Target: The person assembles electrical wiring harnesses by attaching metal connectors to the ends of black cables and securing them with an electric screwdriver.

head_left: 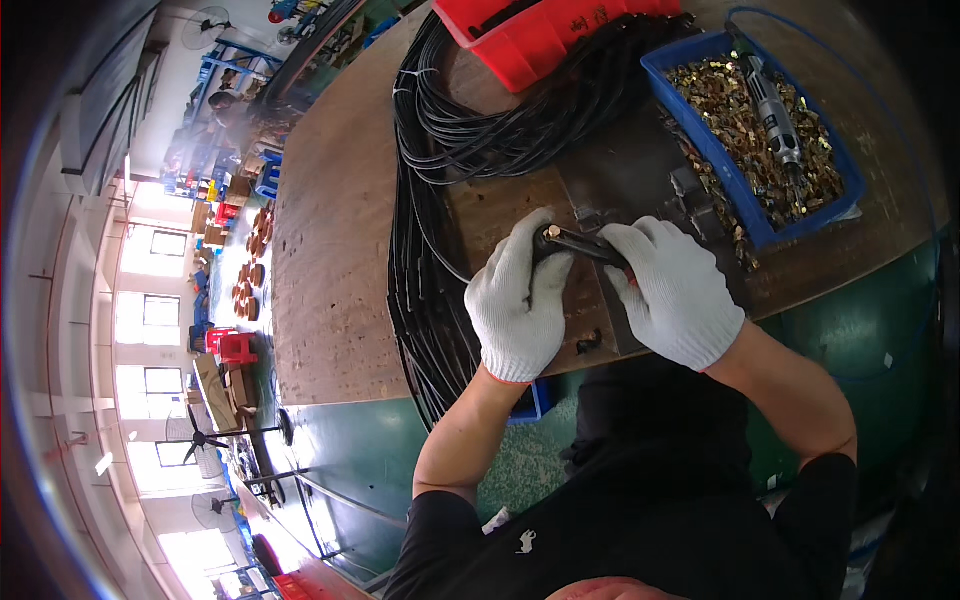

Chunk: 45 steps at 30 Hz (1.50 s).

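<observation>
Both my hands wear white knitted gloves and meet near the table's front edge. My left hand (520, 300) is closed round the end of a black cable, whose length runs back toward the bundle at the left. A small copper-coloured fitting (553, 232) shows at my left fingertips. Between the hands spans a dark elongated piece (590, 246), and my right hand (680, 295) is closed on its right end. A bit of red shows by the right fingers. Whether this piece is a tool or part of the cable I cannot tell.
Coiled black cables (480, 140) lie on the brown table (330, 250), their ends hanging over its front edge. A blue tray (700, 155) at the right holds many small brass pieces and a grey air tool (772, 115). A red bin (510, 50) stands at the back.
</observation>
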Each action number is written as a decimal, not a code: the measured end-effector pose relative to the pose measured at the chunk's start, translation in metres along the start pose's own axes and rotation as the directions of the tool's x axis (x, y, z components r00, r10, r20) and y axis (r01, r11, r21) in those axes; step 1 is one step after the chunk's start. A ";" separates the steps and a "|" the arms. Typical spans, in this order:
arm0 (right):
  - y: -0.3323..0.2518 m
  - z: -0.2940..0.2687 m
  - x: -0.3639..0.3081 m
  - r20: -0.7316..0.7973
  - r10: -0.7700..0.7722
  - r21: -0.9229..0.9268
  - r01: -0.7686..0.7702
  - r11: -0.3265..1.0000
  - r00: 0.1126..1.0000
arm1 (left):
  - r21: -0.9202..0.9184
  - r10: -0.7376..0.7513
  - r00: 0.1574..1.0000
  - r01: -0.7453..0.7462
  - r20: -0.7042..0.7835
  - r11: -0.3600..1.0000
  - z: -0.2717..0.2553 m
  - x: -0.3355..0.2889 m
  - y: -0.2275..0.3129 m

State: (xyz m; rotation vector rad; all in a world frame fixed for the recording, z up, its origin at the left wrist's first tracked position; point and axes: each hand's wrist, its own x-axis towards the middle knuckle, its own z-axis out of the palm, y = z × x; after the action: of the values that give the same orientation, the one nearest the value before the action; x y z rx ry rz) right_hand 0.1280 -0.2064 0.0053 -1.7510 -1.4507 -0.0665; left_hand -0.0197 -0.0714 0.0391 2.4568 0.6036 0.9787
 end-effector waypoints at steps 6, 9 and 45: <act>-0.007 0.000 0.000 -0.007 0.019 0.016 -0.019 1.000 1.000 | -0.034 0.012 0.999 -0.014 -0.047 0.999 -0.001 -0.002 0.001; -0.008 0.006 -0.001 -0.015 0.029 0.046 -0.028 0.999 0.999 | -0.030 0.020 0.998 -0.022 -0.064 0.999 0.000 -0.003 -0.001; 0.199 -0.171 -0.066 -0.818 0.377 0.107 -0.529 0.842 0.435 | -0.544 -0.199 0.642 -0.399 -0.741 0.738 -0.008 0.059 -0.011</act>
State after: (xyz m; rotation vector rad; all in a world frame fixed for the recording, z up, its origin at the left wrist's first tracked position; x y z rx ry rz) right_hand 0.3485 -0.3592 -0.0296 -1.8010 -0.2480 -0.6524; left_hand 0.0109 -0.0288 0.0702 1.3438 0.2326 1.9266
